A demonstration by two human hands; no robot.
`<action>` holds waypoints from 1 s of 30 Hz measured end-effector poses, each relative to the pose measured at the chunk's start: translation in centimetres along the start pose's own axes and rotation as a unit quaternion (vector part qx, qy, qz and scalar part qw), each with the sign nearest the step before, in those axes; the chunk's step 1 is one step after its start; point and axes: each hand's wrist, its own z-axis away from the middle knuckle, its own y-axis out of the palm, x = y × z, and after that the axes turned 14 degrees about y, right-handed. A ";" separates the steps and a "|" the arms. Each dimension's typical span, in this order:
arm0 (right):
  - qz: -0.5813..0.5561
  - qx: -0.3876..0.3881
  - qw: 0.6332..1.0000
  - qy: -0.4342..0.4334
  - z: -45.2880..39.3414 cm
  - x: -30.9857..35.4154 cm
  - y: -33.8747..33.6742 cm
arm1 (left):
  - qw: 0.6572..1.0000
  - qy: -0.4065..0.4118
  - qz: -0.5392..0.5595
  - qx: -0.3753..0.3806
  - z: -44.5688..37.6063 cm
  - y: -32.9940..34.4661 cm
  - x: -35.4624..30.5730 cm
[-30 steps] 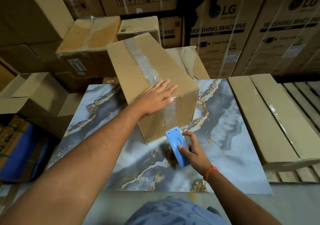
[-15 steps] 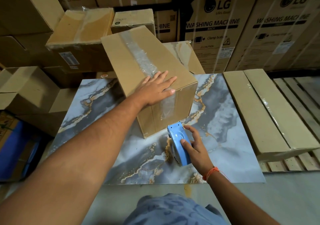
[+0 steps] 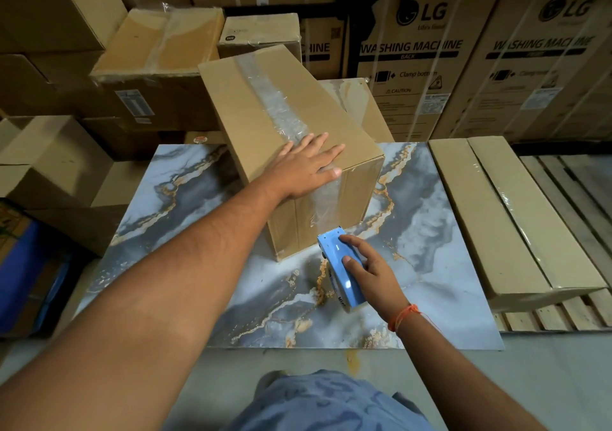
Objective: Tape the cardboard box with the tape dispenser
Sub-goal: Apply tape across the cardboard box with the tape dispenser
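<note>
A brown cardboard box (image 3: 258, 112) stands on a marble-patterned board (image 3: 440, 238). A strip of clear tape runs along the box's top and down its near face. My left hand (image 3: 304, 169) lies flat, fingers spread, on the near end of the top, over the tape. My right hand (image 3: 371, 271) grips a blue tape dispenser (image 3: 341, 271) just below the box's near face, its toothed blade pointing at the box. The dispenser sits close to the board; whether tape still joins it to the box I cannot tell.
A long flat carton (image 3: 510, 218) lies on a wooden pallet (image 3: 576, 198) to the right. Stacked cartons (image 3: 159, 46) and large washing machine boxes (image 3: 417, 63) fill the back. More cardboard boxes (image 3: 49, 159) crowd the left side. My knee (image 3: 324, 401) shows at the bottom.
The dispenser in my right hand has turned a little and edged up toward the box's near face. My left hand has stayed pressed on the box top.
</note>
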 end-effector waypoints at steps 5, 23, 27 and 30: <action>0.006 -0.006 0.999 0.049 -0.9 1.9 0.2 | 1.000 -0.001 -0.002 0.001 0.0 0.0 -0.1; 0.024 0.014 0.967 0.254 -4.9 7.2 -0.3 | 1.000 -0.001 0.002 -0.008 0.1 0.1 -0.1; 0.053 -0.020 0.977 0.204 -3.9 4.2 0.2 | 1.000 0.000 -0.001 -0.007 0.1 0.0 -0.2; 0.086 -0.040 0.983 0.157 -3.7 2.5 0.3 | 1.000 0.003 0.008 -0.007 0.2 0.0 -0.2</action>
